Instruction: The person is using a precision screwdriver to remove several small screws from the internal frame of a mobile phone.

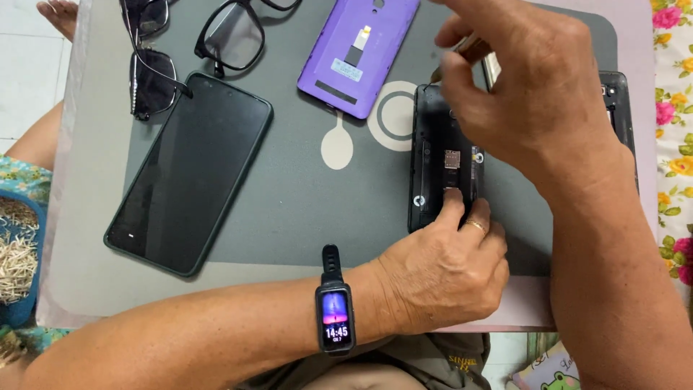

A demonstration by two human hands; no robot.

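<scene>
A black phone with its back cover off (442,162) lies on a grey mat (310,188), its inner parts showing. My left hand (440,271), with a ring and a wrist band with a lit screen, presses fingertips on the phone's lower end. My right hand (530,87) hovers over the phone's upper part and pinches a thin screwdriver (462,54), its tip at the phone's top left corner. The purple back cover (359,52) lies inner side up to the left of it.
A large black phone (189,170) lies screen up on the left of the mat. Two pairs of glasses (227,32) sit at the far edge, one of them dark (150,68). A blue bowl of pale shreds (16,260) is at the left. Flowered cloth (675,108) runs along the right.
</scene>
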